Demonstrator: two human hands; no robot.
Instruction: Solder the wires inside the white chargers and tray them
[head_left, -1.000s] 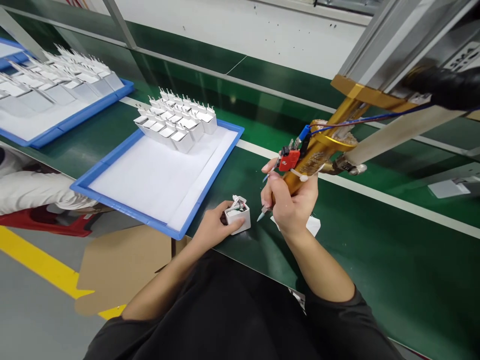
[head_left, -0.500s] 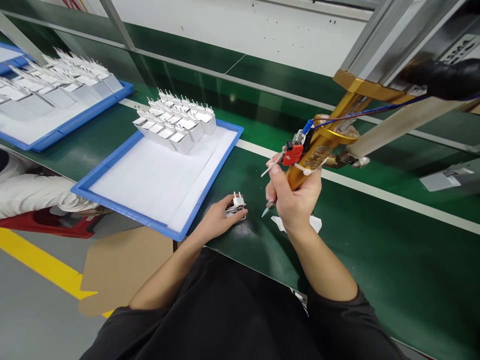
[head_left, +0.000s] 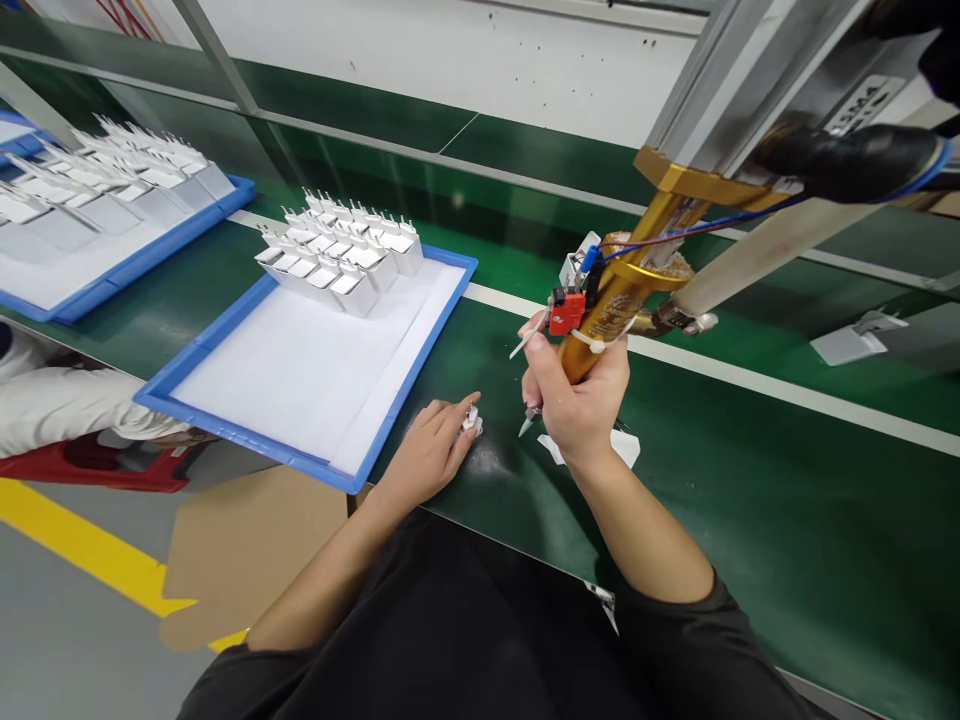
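My left hand (head_left: 429, 450) is closed on a small white plug piece (head_left: 472, 420) just above the green work surface, right of the near blue tray. Its fingers cover much of the piece. My right hand (head_left: 581, 395) is wrapped round a gold dispensing tool (head_left: 609, 318) with a red switch and a thin lever. The tool's pale nozzle (head_left: 527, 424) points down and left, a short way right of the plug piece. A white scrap (head_left: 624, 447) lies under my right wrist.
The near blue-rimmed tray (head_left: 247, 452) carries several white plug housings (head_left: 356, 292) at its back. Another loaded tray (head_left: 112, 277) stands at the far left. White housings lie behind the tool and on the right (head_left: 851, 345). A person's white sleeve (head_left: 75, 402) shows at left.
My left hand has turned, and its fingers now cover more of the plug piece, whose prongs stood upright before. My right hand keeps its hold on the tool. The view has shifted slightly.
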